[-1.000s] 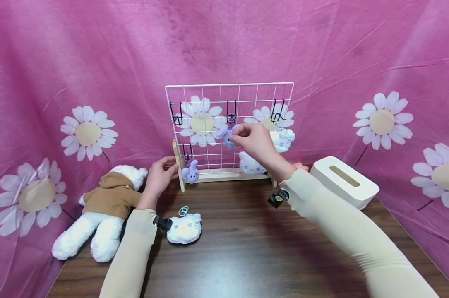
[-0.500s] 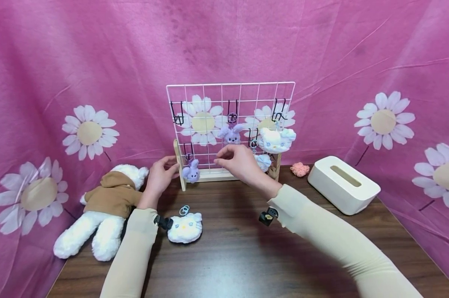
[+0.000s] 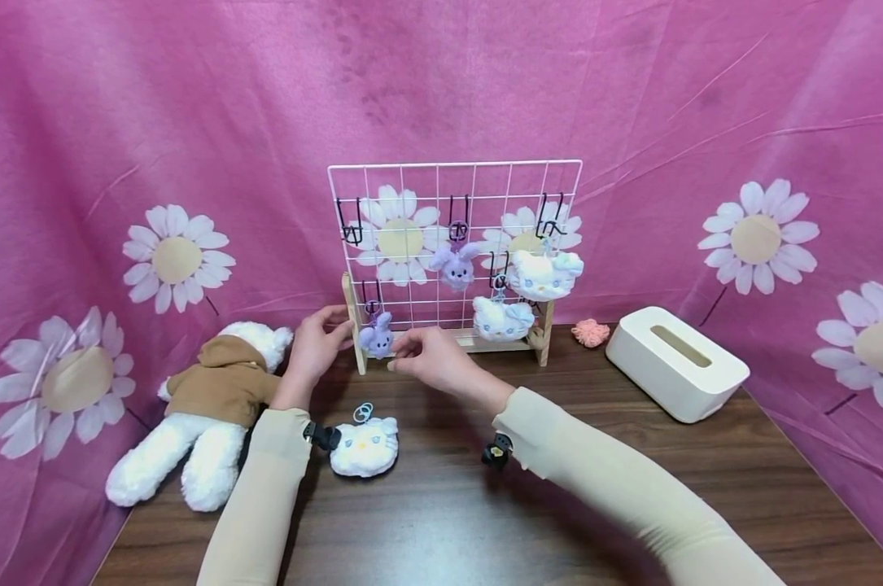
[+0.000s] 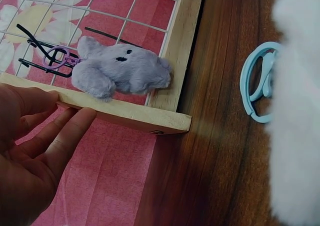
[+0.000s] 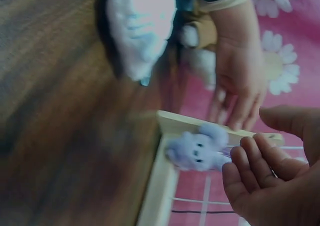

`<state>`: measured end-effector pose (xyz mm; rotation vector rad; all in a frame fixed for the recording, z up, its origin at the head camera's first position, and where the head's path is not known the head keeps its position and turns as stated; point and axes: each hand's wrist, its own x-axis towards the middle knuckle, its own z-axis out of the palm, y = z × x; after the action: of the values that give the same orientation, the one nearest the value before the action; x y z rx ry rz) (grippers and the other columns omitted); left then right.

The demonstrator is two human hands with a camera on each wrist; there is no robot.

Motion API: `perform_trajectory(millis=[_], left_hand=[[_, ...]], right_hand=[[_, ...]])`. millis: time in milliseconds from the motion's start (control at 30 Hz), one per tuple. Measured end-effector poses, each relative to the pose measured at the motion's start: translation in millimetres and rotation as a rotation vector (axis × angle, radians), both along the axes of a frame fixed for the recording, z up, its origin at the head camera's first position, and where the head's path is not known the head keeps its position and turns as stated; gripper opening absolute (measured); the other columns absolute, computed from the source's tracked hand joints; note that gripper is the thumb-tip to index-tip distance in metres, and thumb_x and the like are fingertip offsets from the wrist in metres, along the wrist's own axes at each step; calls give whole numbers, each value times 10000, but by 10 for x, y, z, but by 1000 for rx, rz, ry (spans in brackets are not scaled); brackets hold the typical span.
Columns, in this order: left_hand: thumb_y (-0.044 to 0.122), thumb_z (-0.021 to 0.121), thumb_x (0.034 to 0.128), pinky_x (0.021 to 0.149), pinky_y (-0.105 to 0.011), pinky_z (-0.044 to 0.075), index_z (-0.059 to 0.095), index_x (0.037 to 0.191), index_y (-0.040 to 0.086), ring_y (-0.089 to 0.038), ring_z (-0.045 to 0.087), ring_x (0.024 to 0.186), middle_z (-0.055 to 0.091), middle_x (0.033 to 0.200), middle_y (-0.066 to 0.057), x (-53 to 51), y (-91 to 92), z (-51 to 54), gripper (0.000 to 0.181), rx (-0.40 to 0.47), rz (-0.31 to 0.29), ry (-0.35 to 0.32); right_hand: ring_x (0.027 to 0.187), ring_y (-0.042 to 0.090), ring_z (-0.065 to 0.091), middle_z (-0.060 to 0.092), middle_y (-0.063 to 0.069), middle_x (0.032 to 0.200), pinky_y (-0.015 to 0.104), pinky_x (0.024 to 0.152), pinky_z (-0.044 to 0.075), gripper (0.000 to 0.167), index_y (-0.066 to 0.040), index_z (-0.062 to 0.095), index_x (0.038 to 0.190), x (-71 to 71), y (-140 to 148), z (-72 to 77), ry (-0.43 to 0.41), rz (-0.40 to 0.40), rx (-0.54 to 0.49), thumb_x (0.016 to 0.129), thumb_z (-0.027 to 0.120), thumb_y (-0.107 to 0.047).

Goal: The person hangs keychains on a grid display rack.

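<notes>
In the head view, a white wire grid rack (image 3: 438,165) stands on wooden feet with plush charms on black hooks. My left hand (image 3: 318,346) holds its left wooden post (image 4: 125,113), thumb on one side and fingers on the other. At the lower left hangs a purple bunny charm (image 3: 376,335); my right hand (image 3: 437,358) is just right of it, fingers loosely bent, holding nothing. Another purple bunny charm (image 3: 456,266) hangs at upper middle. Two white cat plushes hang at the right, one upper (image 3: 544,275), one lower (image 3: 502,319).
A white cat plush (image 3: 364,449) with a light blue ring lies on the table near my left wrist. A white teddy in a brown hoodie (image 3: 221,391) lies at the left. A coral yarn-like piece (image 3: 591,333) and a cream tissue box (image 3: 677,365) stand to the right.
My right hand has come away from the upper middle bunny and moved down and left to beside the lower left bunny. The lower white cat plush has come into view. My left hand stays put.
</notes>
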<state>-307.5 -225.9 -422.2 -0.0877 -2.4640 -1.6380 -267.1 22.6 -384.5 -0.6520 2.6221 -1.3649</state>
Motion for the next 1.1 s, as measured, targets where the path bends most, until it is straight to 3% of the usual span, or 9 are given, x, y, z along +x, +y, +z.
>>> perform_trajectory(millis=[133,333,500,800,1100], left_hand=[[79,655,1128,929,-372,747,649,1493,-62,-437,780,1160,715,1369,-330,-13,-3,-2,391,4,-4,2],[84,654,1129,878,-279,746,653,1492,-56,-414,781,1151,717,1366,-327,-27,-4,-12,388,6,-4,1],[84,656,1128,873,-279,746,659,1485,-55,-430,785,1153,725,1359,-326,-24,-13,-15,382,1,-2,5],[83,650,1130,944,-399,744,650,1491,-61,-453,777,1174,717,1363,-333,-4,-34,-16,388,-1,-6,5],[86,642,1135,933,-357,745,643,1500,-64,-458,771,1191,712,1365,-336,-14,-17,3,394,-9,-12,6]], right_hand=[[878,85,681,815,55,1010,195,775,605,206,-66,831,1122,5,-79,-151,-44,5,-2,952,881,-171],[874,87,665,811,63,1010,190,772,580,272,-13,820,1180,43,-175,-305,-110,-3,6,961,872,-165],[854,67,651,808,41,993,184,765,564,281,-18,821,1178,62,-277,-428,-108,13,29,951,880,-172],[865,39,639,807,28,1004,166,792,573,269,-38,828,1158,27,-457,-624,-137,102,68,923,895,-150],[811,30,609,752,-24,903,140,721,518,179,-77,827,1059,21,-531,-708,-139,112,109,916,910,-146]])
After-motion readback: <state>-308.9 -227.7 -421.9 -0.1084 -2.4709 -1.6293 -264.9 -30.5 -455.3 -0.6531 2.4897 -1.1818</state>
